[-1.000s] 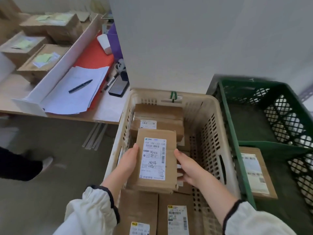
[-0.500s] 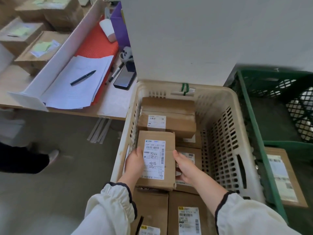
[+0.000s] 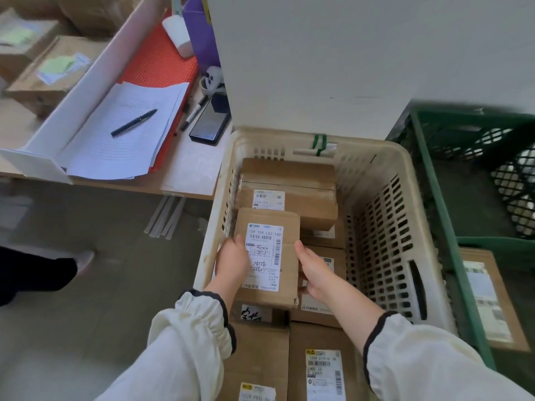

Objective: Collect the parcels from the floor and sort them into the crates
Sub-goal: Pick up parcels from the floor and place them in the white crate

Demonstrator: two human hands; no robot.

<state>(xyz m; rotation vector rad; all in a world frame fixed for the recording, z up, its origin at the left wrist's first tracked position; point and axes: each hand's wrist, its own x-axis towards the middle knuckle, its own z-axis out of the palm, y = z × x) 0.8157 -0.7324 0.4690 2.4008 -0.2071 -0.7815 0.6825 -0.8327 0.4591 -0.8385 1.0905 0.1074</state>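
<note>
On our left runs a wooden table point(image 3: 13, 131), split by a white board point(image 3: 86, 91) standing on edge across it. Beyond the board sit cardboard boxes point(image 3: 49, 73) with pale green slips on top. On our side lies a red folder point(image 3: 159, 62), with lined sheets point(image 3: 124, 131) spread over it and a black pen point(image 3: 134, 123) on the sheets. Just beside these we see a marker point(image 3: 193, 114) and a black smartphone point(image 3: 210, 123), then a purple bag point(image 3: 202, 33), a white block point(image 3: 177, 34) and a small panda figure point(image 3: 212, 81). On the grey floor point(image 3: 101, 285) lie pale strips point(image 3: 166, 217) at the table's edge, and a light shoe point(image 3: 85, 260) rests further left. A beige crate point(image 3: 385, 227) and a green crate point(image 3: 434, 198) stand side by side, their bases hidden.
</note>
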